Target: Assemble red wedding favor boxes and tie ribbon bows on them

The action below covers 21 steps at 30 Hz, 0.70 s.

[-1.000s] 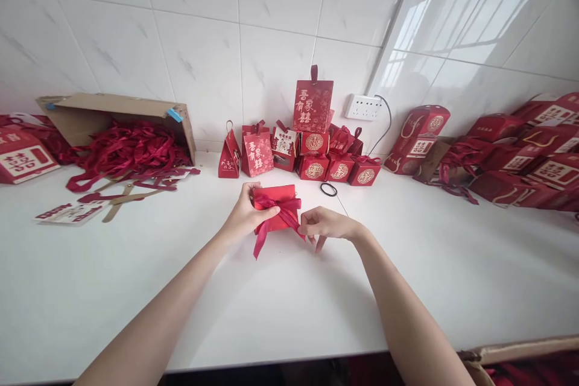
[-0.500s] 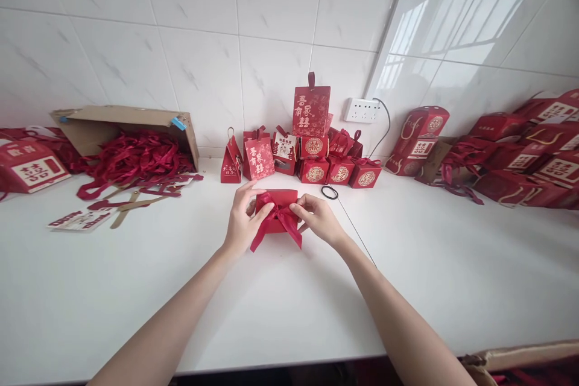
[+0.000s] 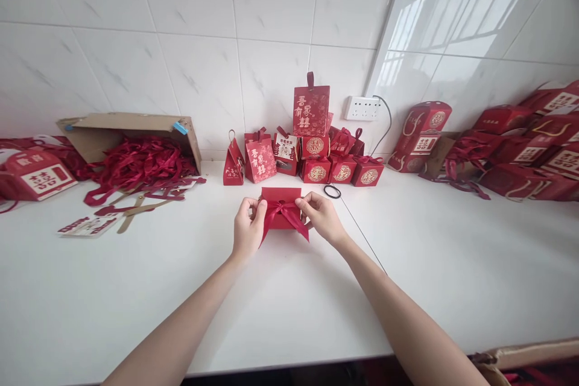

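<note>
A small red gift box [image 3: 281, 194] sits on the white table in front of me, with a dark red satin ribbon [image 3: 281, 210] tied in a bow across it. The ribbon's two tails hang down its near side. At the box's left side, my left hand [image 3: 248, 228] is closed, thumb and fingers pinching the ribbon's left loop. My right hand [image 3: 322, 217] pinches the right loop at the opposite side. Fingers hide both ends of the bow and the box's side edges.
Behind the box stand several finished red boxes [image 3: 315, 170] against the tiled wall. A cardboard box [image 3: 131, 120] spills red ribbons at left. More red boxes [image 3: 511, 184] are piled at right. A black cord loop [image 3: 332, 192] lies on the table near a power strip [image 3: 362, 108].
My left hand has shifted from the bow's middle out to its left side. The bow now looks pulled wider, and the box's top flap stands more visible behind it.
</note>
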### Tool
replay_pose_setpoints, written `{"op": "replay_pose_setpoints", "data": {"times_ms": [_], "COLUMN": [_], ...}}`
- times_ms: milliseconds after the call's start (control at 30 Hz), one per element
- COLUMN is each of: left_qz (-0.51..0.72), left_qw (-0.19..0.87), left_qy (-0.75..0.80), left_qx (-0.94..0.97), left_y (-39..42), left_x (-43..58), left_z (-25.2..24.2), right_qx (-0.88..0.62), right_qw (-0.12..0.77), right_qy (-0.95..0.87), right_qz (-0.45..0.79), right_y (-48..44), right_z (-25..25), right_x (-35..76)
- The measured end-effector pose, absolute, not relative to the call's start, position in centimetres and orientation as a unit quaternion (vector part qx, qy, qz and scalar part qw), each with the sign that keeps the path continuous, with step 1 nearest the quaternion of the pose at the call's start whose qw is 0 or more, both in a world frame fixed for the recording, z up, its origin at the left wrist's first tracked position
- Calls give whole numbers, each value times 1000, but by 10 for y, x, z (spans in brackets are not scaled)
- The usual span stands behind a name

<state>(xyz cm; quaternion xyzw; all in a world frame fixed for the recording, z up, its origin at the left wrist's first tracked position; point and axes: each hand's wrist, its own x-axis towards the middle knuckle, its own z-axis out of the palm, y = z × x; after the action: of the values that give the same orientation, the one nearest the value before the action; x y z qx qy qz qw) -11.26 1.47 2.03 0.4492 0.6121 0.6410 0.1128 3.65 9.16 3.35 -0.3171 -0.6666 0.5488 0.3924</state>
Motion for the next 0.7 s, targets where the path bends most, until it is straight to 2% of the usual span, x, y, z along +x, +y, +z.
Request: {"op": "replay_pose_setpoints", "data": {"times_ms": [533, 700], "left_qz": [629, 630], "left_qw": [103, 124], "left_qy": [624, 617], "left_qx": [453, 455], "left_y": [19, 19], "left_x": [-111, -115], "left_z": [17, 17], "right_qx": [-285, -290], "right_qw": [403, 416], "right_qy": [-637, -654], "right_qz": [592, 562], "right_y": [92, 94], "right_z": [35, 32], "right_x": [37, 39]}}
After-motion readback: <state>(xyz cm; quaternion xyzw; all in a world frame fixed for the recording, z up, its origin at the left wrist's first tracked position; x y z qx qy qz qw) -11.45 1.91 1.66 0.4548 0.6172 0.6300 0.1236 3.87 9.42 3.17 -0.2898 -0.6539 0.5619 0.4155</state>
